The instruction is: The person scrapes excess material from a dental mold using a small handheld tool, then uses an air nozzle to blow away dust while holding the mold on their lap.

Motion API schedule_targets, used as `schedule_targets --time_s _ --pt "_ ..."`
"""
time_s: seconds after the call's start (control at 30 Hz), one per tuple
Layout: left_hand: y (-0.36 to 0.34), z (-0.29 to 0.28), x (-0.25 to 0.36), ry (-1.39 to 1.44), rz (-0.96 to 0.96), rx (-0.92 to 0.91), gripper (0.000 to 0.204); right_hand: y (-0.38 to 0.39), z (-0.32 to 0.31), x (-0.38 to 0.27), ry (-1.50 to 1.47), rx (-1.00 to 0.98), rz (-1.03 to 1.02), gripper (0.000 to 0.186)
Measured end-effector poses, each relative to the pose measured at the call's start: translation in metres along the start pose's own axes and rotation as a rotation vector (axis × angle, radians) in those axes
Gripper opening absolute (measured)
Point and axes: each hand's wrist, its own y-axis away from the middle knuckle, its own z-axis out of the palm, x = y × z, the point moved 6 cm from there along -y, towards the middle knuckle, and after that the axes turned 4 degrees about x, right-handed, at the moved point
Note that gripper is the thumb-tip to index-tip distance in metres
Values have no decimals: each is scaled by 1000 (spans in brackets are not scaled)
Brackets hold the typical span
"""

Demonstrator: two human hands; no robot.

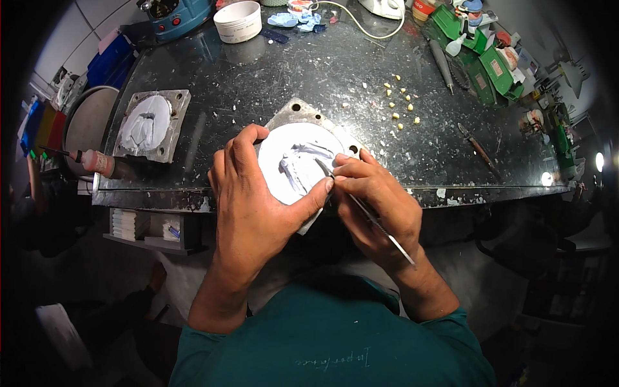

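A square metal dental flask half [308, 111] filled with white plaster [274, 151] is at the bench's front edge, one corner jutting past it. The plaster has a curved, arch-shaped groove with rough raised edges. My left hand [248, 209] is closed round the flask's left side, fingers at its far rim, thumb stretched across the plaster to the tool's tip. A thin metal carving tool with a knurled handle [385, 233] is pinched in my right hand [383, 203]. Its curved tip touches or hovers just over the plaster by the groove; which one I cannot tell.
Several small yellowish teeth [395, 117] lie scattered beyond the flask. A second plaster-filled flask half [175, 126] and a pink-tinted bottle [97, 162] are at left. To the right lie a knife [477, 148] and a cylindrical handpiece [442, 63]. A white tub [238, 27] stands behind.
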Motion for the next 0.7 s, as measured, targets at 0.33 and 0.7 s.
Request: schedule_targets --time_s 0.33,0.7 --pt "-5 -3 3 -20 14 -113 119 -6 -16 12 -173 -56 108 21" --pt "-7 -1 3 25 21 -144 116 -19 -18 8 -56 -115 22 23"
